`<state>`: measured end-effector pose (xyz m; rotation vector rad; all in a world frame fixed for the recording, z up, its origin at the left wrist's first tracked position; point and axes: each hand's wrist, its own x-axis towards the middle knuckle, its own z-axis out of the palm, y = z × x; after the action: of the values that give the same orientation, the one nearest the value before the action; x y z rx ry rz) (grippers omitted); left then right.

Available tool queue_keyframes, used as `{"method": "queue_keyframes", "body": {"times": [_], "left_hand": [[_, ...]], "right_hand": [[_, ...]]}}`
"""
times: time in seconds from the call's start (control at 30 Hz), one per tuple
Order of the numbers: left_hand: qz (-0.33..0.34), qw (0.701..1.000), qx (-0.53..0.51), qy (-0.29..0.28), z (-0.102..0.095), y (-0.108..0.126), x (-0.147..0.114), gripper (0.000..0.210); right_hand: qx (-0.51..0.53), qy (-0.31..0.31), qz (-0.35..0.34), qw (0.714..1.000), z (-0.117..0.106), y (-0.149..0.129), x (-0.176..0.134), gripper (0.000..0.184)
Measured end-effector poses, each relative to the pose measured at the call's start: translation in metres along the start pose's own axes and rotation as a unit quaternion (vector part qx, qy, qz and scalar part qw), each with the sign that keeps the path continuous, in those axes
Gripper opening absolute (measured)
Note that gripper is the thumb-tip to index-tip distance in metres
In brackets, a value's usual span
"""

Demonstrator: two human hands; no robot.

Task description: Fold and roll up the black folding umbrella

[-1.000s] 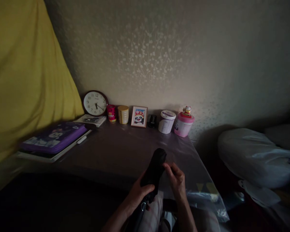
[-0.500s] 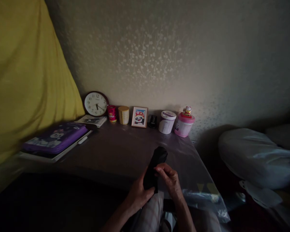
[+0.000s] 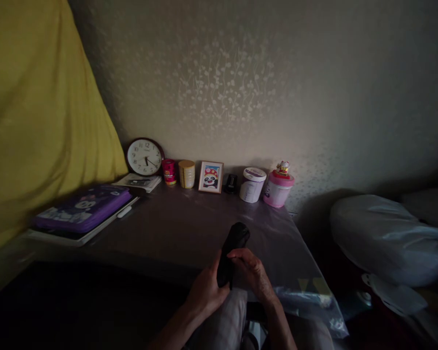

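Observation:
A black folded umbrella [image 3: 237,236], a dark and slightly glossy bundle, is held at a slant above the front of the table, its upper end tilted away to the right. My left hand [image 3: 207,290] is wrapped round its lower part, thumb on the near side. The fingertips of my right hand [image 3: 251,269] are pinched together against its right side, around the middle. In the dim light I cannot make out exactly what part they pinch. Below both hands are my legs in light checked trousers [image 3: 228,323].
Along the back of the table [image 3: 160,233] stand a clock [image 3: 145,156], a red can [image 3: 169,172], a yellow container [image 3: 187,175], a framed panda picture [image 3: 210,177], a small black object [image 3: 231,183] and two tubs [image 3: 252,185]. A purple case [image 3: 83,209] lies left. White bags [image 3: 383,238] sit right.
The umbrella has turned slightly in my left hand and looks narrower. My right hand has shifted a little left across it, fingers still pinched.

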<state>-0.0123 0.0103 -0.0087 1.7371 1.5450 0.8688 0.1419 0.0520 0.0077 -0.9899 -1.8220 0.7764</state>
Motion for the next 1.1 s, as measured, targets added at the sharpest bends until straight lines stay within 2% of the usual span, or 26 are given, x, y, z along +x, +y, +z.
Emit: {"method": "queue_keyframes", "body": {"times": [0.23,0.43,0.67,0.8,0.87,1.0,1.1], "left_hand": [[-0.014,0.999,0.043,-0.013,0.005,-0.005,-0.001,0.078],[-0.008,0.998,0.061,-0.016,0.005,-0.005,-0.001,0.078],[-0.008,0.998,0.054,-0.013,0.004,-0.003,-0.001,0.077],[-0.002,0.999,0.05,-0.013,0.004,-0.002,-0.002,0.08],[0.001,0.999,0.051,-0.018,0.004,-0.003,-0.003,0.079],[-0.002,0.999,0.028,-0.02,0.003,-0.003,0.0,0.078],[-0.009,1.0,-0.016,-0.02,0.0,-0.004,0.003,0.078]], "right_hand": [[-0.024,-0.047,0.044,0.998,0.002,-0.002,0.005,0.023],[-0.035,-0.077,0.027,0.996,-0.001,-0.012,0.01,0.021],[-0.055,-0.044,0.002,0.998,0.006,-0.001,0.017,0.017],[-0.122,0.008,0.032,0.992,0.014,0.005,0.018,0.01],[-0.159,0.014,0.036,0.987,0.016,0.002,0.017,0.005],[-0.207,0.0,0.021,0.978,0.019,-0.007,0.013,0.017],[-0.194,0.0,0.005,0.981,0.016,-0.006,0.011,0.022]]}}
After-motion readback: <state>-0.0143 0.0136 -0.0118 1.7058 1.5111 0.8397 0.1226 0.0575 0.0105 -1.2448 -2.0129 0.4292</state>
